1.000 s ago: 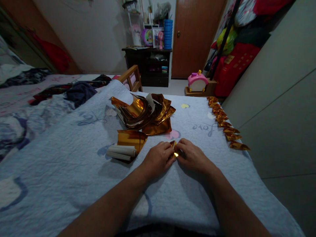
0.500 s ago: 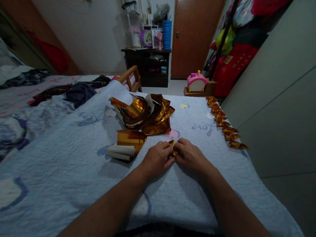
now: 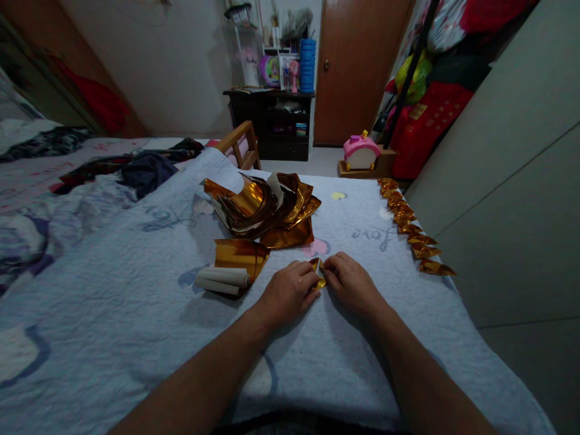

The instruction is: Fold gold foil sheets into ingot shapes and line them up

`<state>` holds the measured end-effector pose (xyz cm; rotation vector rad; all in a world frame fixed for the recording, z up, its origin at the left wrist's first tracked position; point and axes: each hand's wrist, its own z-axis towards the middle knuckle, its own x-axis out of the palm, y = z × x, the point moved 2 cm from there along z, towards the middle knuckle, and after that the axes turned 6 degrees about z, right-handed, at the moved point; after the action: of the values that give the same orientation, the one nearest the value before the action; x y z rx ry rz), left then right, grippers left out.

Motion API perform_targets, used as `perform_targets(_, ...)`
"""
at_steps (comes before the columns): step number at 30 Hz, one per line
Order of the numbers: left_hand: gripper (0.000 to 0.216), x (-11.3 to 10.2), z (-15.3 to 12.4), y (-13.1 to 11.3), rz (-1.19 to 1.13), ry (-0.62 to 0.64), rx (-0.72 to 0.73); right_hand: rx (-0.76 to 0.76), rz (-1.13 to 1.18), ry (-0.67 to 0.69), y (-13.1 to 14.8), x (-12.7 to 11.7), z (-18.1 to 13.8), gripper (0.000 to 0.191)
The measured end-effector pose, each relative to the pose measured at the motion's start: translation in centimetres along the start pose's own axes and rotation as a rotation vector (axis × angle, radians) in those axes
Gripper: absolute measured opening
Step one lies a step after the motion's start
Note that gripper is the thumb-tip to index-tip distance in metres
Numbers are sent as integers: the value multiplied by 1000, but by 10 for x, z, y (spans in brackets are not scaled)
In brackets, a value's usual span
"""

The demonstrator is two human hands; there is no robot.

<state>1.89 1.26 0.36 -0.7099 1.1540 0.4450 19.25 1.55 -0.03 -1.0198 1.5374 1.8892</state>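
Observation:
My left hand (image 3: 290,291) and my right hand (image 3: 351,283) rest knuckle to knuckle on a pale blue quilt (image 3: 136,314), fingers curled. Both pinch a small folded piece of gold foil paper (image 3: 318,272) between them; most of it is hidden by the fingers. Just beyond lies a heap of loose gold foil sheets (image 3: 267,208), and a curled gold sheet (image 3: 240,254) with white rolled sheets (image 3: 222,280) sits left of my left hand.
A row of several folded gold pieces (image 3: 410,226) runs along the quilt's right edge, beside a pale wardrobe wall (image 3: 507,181). Dark clothes (image 3: 145,166) lie at the back left. A dark cabinet (image 3: 272,121), brown door (image 3: 357,66) and pink toy (image 3: 360,151) stand behind.
Both hands stay together on the small gold piece, with only slight finger shifts; the piece has turned a little between them. Nothing else has moved.

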Motion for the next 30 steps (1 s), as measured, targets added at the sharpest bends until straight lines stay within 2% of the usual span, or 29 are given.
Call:
perform_targets(3, 10, -2, 0, -1, -4, -14, 32, -5, -2, 5, 4, -1, -2, 6)
perform_targets(11, 22, -9, -1, -4, 12, 3, 86, -20, -2, 15, 5, -4, -3, 9)
perform_targets(19, 20, -8, 0, -7, 36, 20, 50, -44, -134, 26, 8, -1, 0, 10)
perform_targets(24, 17, -8, 0, -8, 119, 18, 8, -65, -95, -24, 8, -1, 1, 11)
perform_targets(30, 14, -7, 0, -6, 90, -15, 1, -48, -31, -99, 6, 0, 0, 12)
